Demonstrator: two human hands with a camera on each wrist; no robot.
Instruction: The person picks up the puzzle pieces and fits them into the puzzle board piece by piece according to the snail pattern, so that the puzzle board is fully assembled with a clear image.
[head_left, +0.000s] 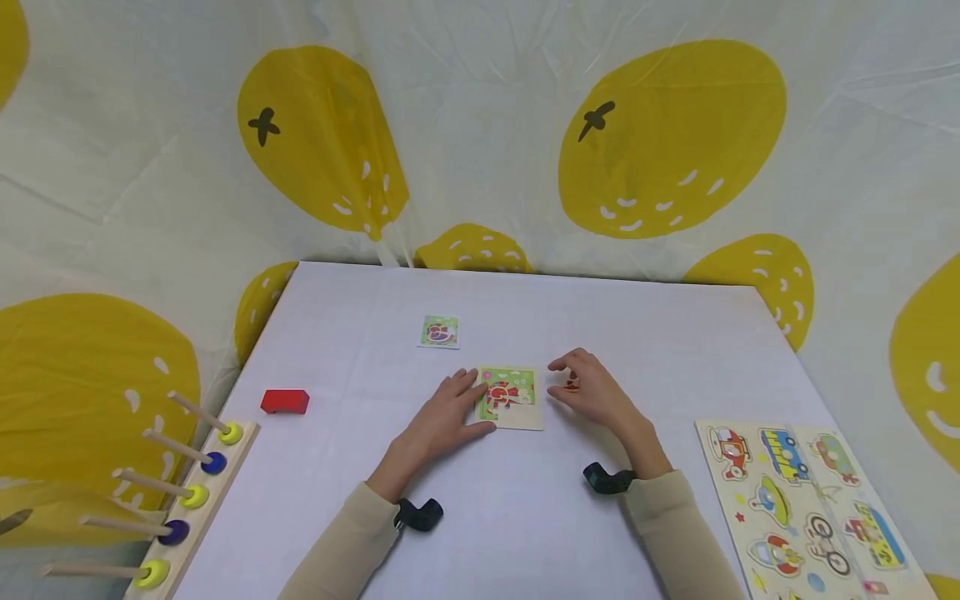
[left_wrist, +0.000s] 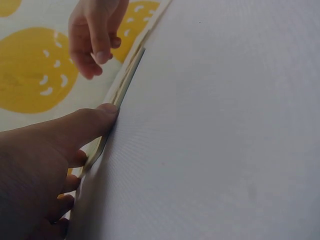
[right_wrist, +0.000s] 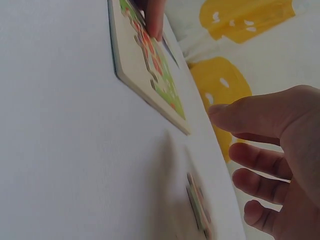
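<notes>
A small wooden jigsaw puzzle board (head_left: pixel 517 417), partly filled with green and red pieces, lies mid-table. Bare wood shows along its near side. My left hand (head_left: pixel 444 418) holds its left side, thumb at the near edge and a finger on the picture. In the left wrist view, the thumb (left_wrist: pixel 102 119) presses at the board's edge. Just right of the board hovers my right hand (head_left: pixel 592 392), thumb and fingers apart with nothing between them. Beneath it are loose puzzle pieces (right_wrist: pixel 197 207) on the table, mostly hidden by the hand in the head view.
A second small picture puzzle (head_left: pixel 439 332) lies farther back. To the left are a red block (head_left: pixel 285 402) and a wooden rack (head_left: pixel 197 512) with upright pegs and coloured rings. A large vehicle peg puzzle (head_left: pixel 813 508) covers the near right. Fruit-print cloth (head_left: pixel 480 125) hangs behind the table.
</notes>
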